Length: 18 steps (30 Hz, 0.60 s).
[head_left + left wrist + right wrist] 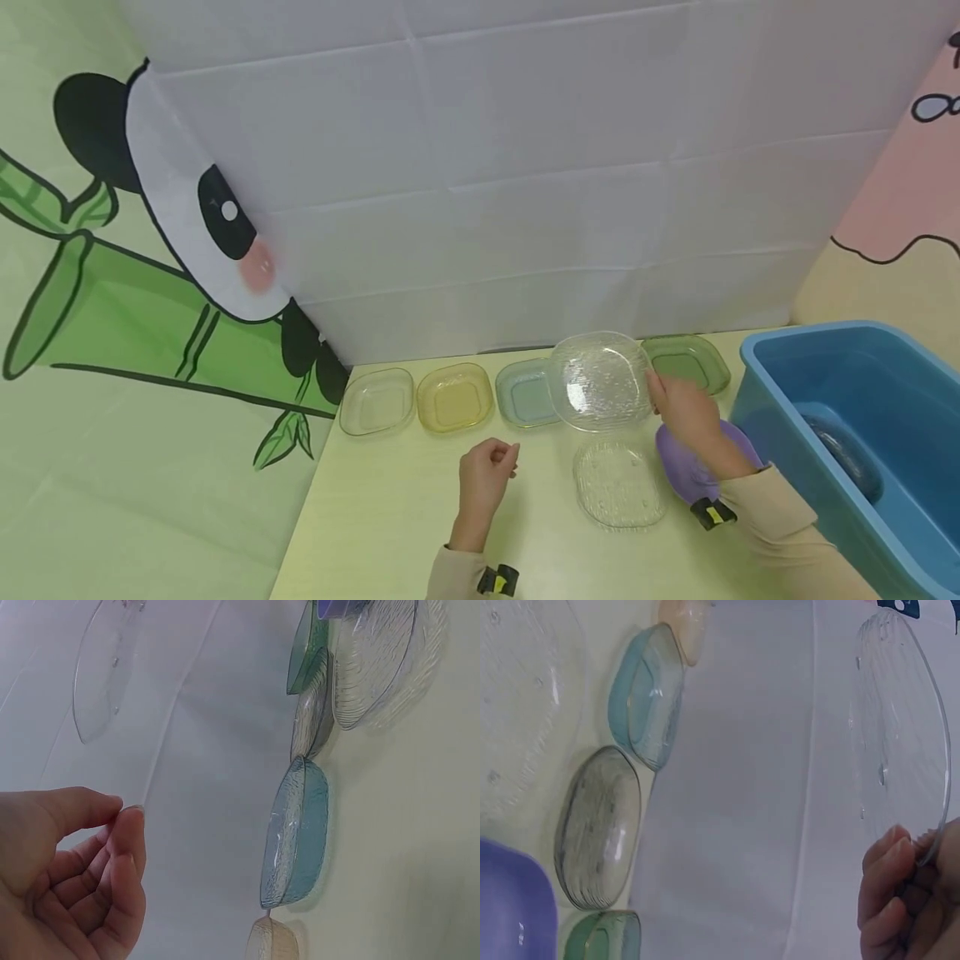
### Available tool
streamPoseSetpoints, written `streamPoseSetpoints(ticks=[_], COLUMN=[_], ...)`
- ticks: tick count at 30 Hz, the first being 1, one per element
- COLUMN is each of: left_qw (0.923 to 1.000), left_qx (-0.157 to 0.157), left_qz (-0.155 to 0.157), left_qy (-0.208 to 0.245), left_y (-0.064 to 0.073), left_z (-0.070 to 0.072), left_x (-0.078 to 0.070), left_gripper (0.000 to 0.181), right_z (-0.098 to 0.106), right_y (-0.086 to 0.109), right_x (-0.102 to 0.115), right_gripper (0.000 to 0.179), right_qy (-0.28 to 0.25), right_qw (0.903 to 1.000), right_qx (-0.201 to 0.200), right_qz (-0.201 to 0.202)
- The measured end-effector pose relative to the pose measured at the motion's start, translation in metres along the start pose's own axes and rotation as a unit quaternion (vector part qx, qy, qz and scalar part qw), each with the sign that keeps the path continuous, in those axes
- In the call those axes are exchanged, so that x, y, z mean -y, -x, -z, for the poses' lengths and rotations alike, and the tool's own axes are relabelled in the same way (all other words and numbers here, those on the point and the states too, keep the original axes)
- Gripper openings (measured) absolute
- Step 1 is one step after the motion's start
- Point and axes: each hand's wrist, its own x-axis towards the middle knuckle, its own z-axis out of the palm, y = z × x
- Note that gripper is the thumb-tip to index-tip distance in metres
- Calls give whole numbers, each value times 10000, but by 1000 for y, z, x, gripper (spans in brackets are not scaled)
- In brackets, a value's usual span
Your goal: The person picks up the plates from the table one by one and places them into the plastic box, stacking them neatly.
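Observation:
My right hand (686, 410) grips the edge of a clear ribbed plastic dish (600, 382), raised above the table. In the right wrist view, fingers and thumb pinch the dish (904, 727) at its lower rim. Below it, another clear dish (618, 485) lies on the table. A purple dish (678, 462) is partly covered by my right forearm. My left hand (486, 477) is over the table, in front of the yellow dish (455, 398), holding nothing. Its thumb tip meets the index finger and the other fingers curl in, as the left wrist view shows.
Along the table's back edge stand a pale clear dish (377, 402), a blue dish (525, 393), a smoky grey dish (600, 829) and a green dish (690, 362). A blue tub (780, 417) at the right contains a dark rounded thing (843, 458). A white cloth (480, 208) hangs behind.

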Motion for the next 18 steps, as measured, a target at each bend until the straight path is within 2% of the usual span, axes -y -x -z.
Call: streamPoseSetpoints(ticks=[2,9,18], left_qw=[10000,10000,9999], left_qx=[20,24,-74], left_qz=[46,59,111], left_qy=[-6,-65,-94], left_y=[1,2,1], left_z=[0,1,5], left_x=[2,6,11], left_gripper=[17,17,17], right_z=[14,68,133], right_y=[-6,-20,-20], right_x=[0,-4,-17], right_gripper=[49,52,55], right_qy=[-6,205,517], right_qw=[10000,9993,9970], right_qx=[75,-248,-537], right_qz=[0,-173,-216])
